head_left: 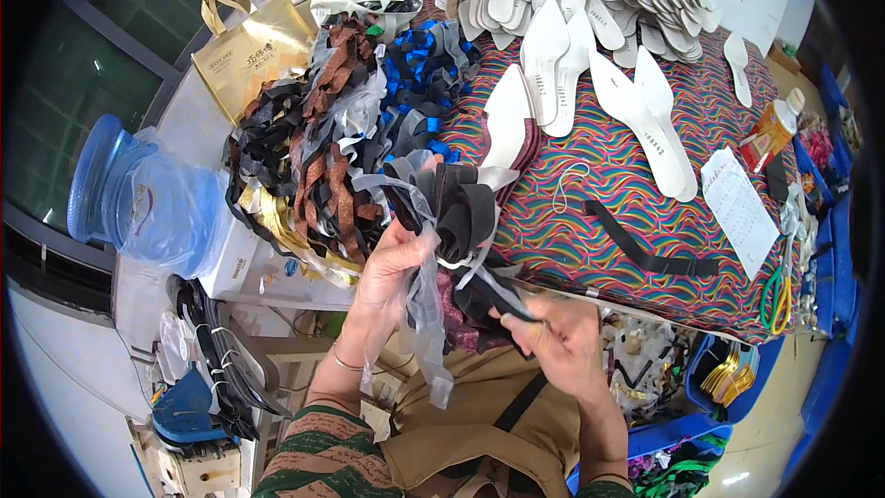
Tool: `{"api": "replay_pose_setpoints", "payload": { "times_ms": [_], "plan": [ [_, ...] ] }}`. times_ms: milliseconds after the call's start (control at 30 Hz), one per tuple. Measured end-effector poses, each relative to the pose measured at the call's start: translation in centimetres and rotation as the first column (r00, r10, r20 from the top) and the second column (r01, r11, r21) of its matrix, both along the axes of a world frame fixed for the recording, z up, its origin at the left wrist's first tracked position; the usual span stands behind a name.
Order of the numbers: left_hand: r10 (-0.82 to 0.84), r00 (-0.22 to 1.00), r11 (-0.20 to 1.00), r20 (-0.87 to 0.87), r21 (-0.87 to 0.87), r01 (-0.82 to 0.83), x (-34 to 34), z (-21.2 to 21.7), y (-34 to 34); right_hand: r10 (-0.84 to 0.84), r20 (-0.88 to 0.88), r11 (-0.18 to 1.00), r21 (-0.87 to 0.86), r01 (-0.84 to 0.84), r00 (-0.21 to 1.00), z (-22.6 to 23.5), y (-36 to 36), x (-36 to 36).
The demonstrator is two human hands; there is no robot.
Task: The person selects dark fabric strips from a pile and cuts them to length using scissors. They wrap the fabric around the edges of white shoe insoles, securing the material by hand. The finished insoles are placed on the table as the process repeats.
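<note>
A bundle of black fabric strips (466, 219), bound round its middle with a white tie (458, 265), is held up in front of me. My left hand (387, 267) is closed round its left side, where a translucent strip (426, 314) hangs down over the fingers. Lower right, my right hand (564, 343) pinches the end of a black strip (512, 300) from the bundle. Dark burgundy material (445, 309) shows beneath. Just beyond the bundle lies a stack of white insoles (507, 115) with burgundy edges.
A heap of tangled strips (336, 138) lies left. More white insoles (645, 120) spread over the patterned cloth (544, 240), with a black strap (650, 254), a paper sheet (740, 210), scissors (780, 286) and a bottle (774, 129). A blue water jug (138, 194) stands far left. Blue bins (678, 438) are lower right.
</note>
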State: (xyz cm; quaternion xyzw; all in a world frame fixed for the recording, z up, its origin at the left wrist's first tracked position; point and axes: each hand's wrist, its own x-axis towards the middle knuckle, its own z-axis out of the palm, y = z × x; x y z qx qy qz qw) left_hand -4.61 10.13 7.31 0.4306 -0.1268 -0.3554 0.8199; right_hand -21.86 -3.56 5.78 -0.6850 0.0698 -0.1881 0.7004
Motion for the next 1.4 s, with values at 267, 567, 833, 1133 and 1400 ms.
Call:
{"api": "replay_pose_setpoints", "payload": {
  "times_ms": [267,567,833,1133,1400],
  "plan": [
    [-0.071,0.994,0.993,-0.079,0.092,0.078,0.0,-1.1,1.0,-0.008,-0.011,0.999,0.041,0.008,1.000,-0.2,-0.2,-0.8],
    [-0.014,0.957,0.953,0.288,0.294,-0.075,-0.7,0.0,0.6,-0.036,-0.051,0.999,-0.018,0.036,0.998,-0.9,-1.3,-1.8],
    [-0.047,0.993,0.971,0.105,0.239,0.021,-1.1,0.0,0.3,-0.134,-0.083,0.981,0.130,0.144,0.988,0.3,-3.1,-0.5],
    [0.195,0.981,0.962,-0.017,0.197,-0.188,-1.3,-2.5,0.6,-0.054,-0.123,0.988,-0.151,0.035,0.991,-0.1,-1.2,-2.9],
    [0.159,0.922,0.973,-0.353,0.217,-0.084,-1.4,-3.1,0.4,-0.049,-0.192,0.997,0.056,0.060,0.980,-0.4,-1.8,-3.2]
  ]
}}
